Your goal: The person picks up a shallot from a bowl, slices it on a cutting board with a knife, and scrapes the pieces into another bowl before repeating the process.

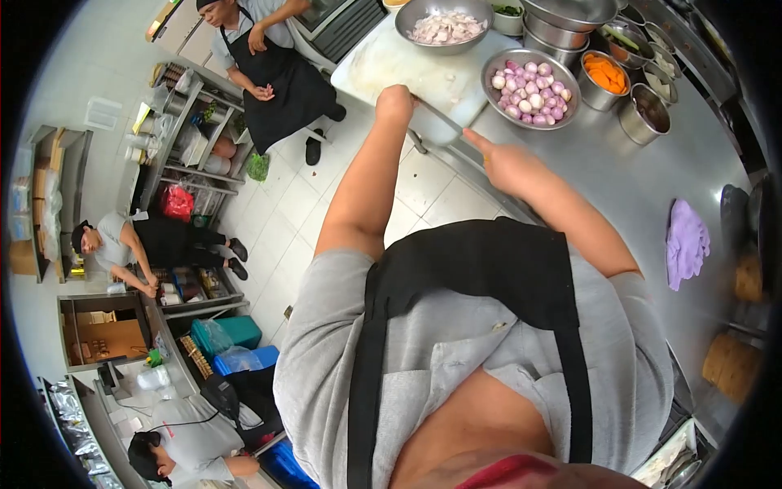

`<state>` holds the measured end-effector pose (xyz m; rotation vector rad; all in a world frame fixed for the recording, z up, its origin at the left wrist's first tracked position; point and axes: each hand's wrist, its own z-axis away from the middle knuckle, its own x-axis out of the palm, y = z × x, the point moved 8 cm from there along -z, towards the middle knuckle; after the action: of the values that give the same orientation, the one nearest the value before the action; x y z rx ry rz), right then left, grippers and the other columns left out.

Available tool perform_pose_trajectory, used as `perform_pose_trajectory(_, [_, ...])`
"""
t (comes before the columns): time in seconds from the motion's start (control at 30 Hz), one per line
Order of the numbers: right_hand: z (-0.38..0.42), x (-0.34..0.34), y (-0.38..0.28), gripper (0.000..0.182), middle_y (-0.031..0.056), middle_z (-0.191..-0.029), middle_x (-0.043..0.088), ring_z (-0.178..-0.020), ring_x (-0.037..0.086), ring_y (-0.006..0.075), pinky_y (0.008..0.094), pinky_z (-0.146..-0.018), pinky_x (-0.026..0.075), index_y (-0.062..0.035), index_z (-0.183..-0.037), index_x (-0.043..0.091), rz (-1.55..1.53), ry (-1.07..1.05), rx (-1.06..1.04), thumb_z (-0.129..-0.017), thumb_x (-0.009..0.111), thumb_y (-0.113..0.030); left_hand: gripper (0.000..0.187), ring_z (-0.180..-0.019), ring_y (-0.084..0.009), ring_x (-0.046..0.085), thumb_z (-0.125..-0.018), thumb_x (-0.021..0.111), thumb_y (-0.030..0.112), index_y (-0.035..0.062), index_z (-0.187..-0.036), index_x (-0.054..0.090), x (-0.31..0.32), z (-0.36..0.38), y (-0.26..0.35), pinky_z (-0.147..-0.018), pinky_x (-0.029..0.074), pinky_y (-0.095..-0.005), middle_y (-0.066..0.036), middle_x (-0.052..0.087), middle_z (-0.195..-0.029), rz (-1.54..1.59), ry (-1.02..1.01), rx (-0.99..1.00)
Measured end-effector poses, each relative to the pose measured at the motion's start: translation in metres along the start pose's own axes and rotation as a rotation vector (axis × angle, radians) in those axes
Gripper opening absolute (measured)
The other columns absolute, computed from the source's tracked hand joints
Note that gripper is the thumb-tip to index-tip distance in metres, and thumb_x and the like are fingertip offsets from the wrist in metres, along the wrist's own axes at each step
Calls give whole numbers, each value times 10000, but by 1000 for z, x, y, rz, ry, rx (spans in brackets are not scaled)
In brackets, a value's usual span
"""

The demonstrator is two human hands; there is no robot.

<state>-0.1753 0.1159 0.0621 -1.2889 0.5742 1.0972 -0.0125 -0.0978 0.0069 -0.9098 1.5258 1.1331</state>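
My left hand (395, 104) is closed around the handle of a knife (441, 120). The blade points across toward my right hand (509, 167), over the near edge of a white cutting board (371, 69). My right index finger reaches out to the blade's tip, while the other fingers curl under; whatever they hold is hidden. Beside the board sits a metal bowl of peeled purple shallots (533, 94). On the board's far part stands another metal bowl (403, 28) with pale sliced pieces (446, 28).
Cut carrots (604, 73) fill a metal container on the steel counter (607, 171), near an open metal pot (645, 116). A purple cloth (687, 243) lies to the right. Left are shelves (191, 134) and several co-workers, one standing (281, 85) beyond the board.
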Motion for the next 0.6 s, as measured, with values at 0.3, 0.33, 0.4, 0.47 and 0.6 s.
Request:
perform_pose_trajectory(0.3, [-5, 9, 3, 635, 221, -723, 598, -636, 586, 346, 440, -629, 465, -251, -1451, 235, -33, 38, -22, -870, 425, -78, 166, -786, -322, 645, -715, 690, 217, 61, -770, 712, -6, -1, 9, -724, 511, -387, -182, 662, -810, 103, -7, 26])
perform_pose_trajectory(0.33, [-5, 12, 6, 633, 220, -722, 598, -637, 587, 345, 439, -629, 465, -251, -1451, 234, -15, 14, -21, -871, 421, -82, 170, -789, -321, 645, -716, 682, 216, 61, -779, 712, -8, -1, 10, -728, 512, -387, -182, 662, -818, 34, -7, 8])
perform_pose_trajectory(0.4, [-9, 4, 7, 634, 220, -727, 599, -643, 588, 343, 440, -632, 465, -250, -1452, 230, -15, 18, -20, -870, 421, -85, 174, -793, -321, 646, -717, 675, 215, 61, -787, 713, -3, -1, 5, -731, 512, -387, -182, 663, -826, -37, -11, -23])
perform_pose_trajectory(0.47, [-8, 7, 2, 636, 220, -732, 599, -649, 590, 341, 442, -634, 464, -249, -1453, 227, -38, 25, -19, -869, 421, -89, 196, -803, -321, 647, -711, 679, 228, 61, -807, 712, 5, -9, -2, -742, 512, -389, -178, 664, -837, 5, -30, 4])
perform_pose_trajectory(0.6, [-7, 5, 8, 642, 224, -773, 604, -683, 597, 343, 447, -653, 464, -272, -1451, 221, 14, -12, 22, -869, 423, -95, 192, -810, -328, 646, -713, 685, 241, 74, -803, 719, 3, -6, 1, -748, 513, -389, -177, 664, -844, -32, -30, 5])
